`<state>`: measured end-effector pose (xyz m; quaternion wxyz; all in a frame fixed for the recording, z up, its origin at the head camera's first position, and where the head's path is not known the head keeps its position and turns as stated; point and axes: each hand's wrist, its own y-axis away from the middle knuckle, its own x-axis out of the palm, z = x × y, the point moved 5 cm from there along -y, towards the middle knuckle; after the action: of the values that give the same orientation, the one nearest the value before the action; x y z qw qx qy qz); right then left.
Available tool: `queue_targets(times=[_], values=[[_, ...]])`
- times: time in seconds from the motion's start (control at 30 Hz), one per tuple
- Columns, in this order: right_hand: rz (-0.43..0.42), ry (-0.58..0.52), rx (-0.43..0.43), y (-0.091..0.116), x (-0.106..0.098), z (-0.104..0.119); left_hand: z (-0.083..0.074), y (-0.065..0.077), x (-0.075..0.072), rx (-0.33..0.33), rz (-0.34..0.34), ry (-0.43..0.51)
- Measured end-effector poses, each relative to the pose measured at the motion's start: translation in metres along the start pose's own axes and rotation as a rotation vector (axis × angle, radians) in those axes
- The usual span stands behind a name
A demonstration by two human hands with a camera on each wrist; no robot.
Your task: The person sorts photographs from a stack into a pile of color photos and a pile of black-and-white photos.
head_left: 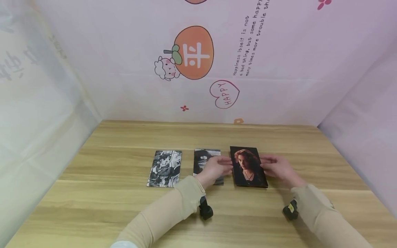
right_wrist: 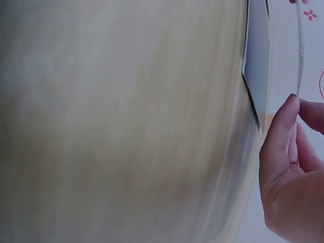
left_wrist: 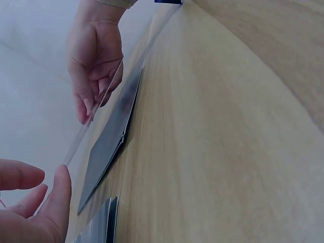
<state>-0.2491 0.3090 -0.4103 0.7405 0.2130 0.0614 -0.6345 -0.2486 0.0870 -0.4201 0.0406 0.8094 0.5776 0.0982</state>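
A thin, see-through sheet (left_wrist: 78,144) is stretched edge-on between my two hands, a little above the table. My left hand (head_left: 215,168) holds one end of it at the fingertips, while my right hand (head_left: 279,168) pinches the opposite end between thumb and fingers. Under the sheet lies a dark portrait card (head_left: 248,168) on what looks like a second card or a folded one. A black-and-white card with a grinning face (head_left: 202,159) lies partly hidden behind my left hand. Left of that is another black-and-white card (head_left: 164,168). From above, the sheet itself barely shows.
The cards lie in a row on a wood-grain table (head_left: 124,206). A pale printed sheet (head_left: 139,96) hangs behind the table's far edge, with pale side walls left and right. Black wrist cameras (head_left: 205,208) sit under both cuffs.
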Motion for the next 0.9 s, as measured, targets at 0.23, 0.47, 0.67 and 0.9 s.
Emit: queue_targets(times=[0.23,0.47,0.67,0.9], values=[[-0.024,0.111,0.006,-0.0035,-0.0002,0.0006,0.0011,0.0013,0.0030,-0.008,0.024,-0.015],[-0.057,0.169,0.027,-0.0063,0.0030,0.0006,0.0024,0.0017,0.0036,-0.031,0.004,-0.041],[-0.077,0.198,0.029,-0.0082,0.0026,0.0016,0.0032,0.0003,0.0055,0.012,-0.002,-0.069],[-0.079,0.222,0.021,-0.0101,-0.0009,0.0008,0.0034,0.0017,0.0061,0.052,-0.015,-0.137]])
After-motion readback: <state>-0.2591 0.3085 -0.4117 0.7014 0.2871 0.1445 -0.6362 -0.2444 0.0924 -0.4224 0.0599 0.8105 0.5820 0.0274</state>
